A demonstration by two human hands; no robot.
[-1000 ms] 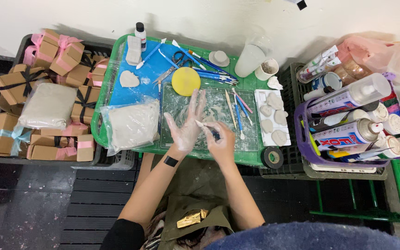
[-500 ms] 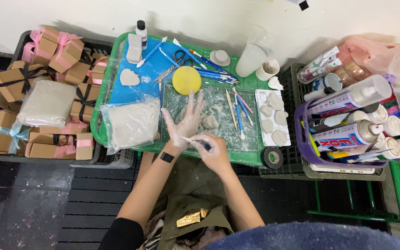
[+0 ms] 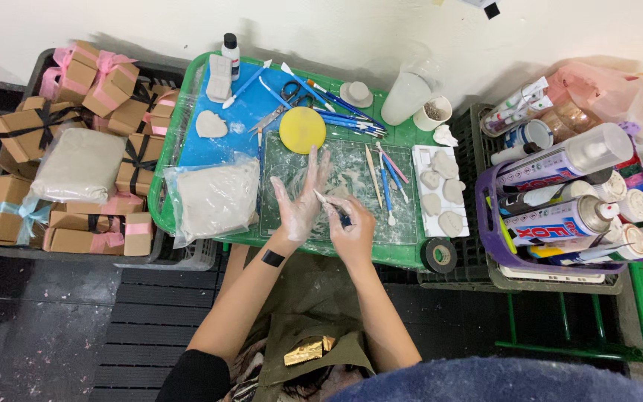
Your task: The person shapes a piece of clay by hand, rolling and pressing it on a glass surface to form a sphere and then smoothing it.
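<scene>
Over the green tray [image 3: 164,216], seen from the head camera, the left hand [image 3: 301,202] is spread open, palm up, clay-smeared, holding nothing. Touching its palm is a thin tool [image 3: 329,201], pinched in the right hand [image 3: 351,227]. Just left lies a clay bag [image 3: 213,197].

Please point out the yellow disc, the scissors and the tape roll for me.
yellow disc [image 3: 302,129], head view, centre of its flat top.
scissors [image 3: 289,91], head view, on the handle loops.
tape roll [image 3: 439,255], head view, on the dark outer ring.
</scene>
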